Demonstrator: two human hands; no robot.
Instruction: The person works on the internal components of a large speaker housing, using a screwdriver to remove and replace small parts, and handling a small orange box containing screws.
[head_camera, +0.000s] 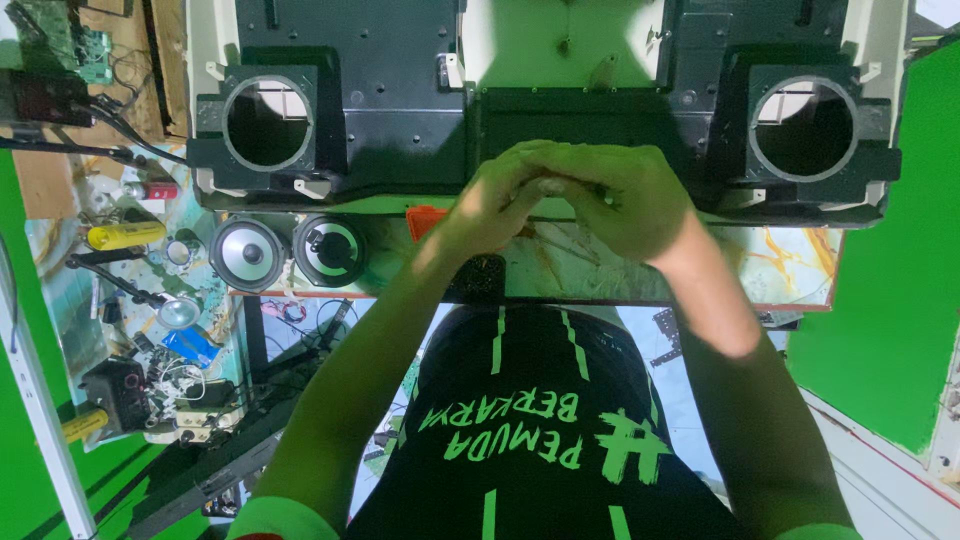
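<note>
The large black plastic housing (560, 120) with two round speaker openings lies across the far side of the marble-patterned bench (780, 265), its near edge overhanging slightly. Both hands meet at that edge, centre: the left hand (495, 205) and the right hand (625, 200) press together, fingers curled over something too small to identify; what they pinch cannot be told. Two loose round grey speakers (290, 252) sit to the left, just beside the housing.

Risk, as judged: a small part slipping from the closed fingers could drop off the bench's near edge. The cluttered tools (140, 300) at far left could snag wiring.
</note>
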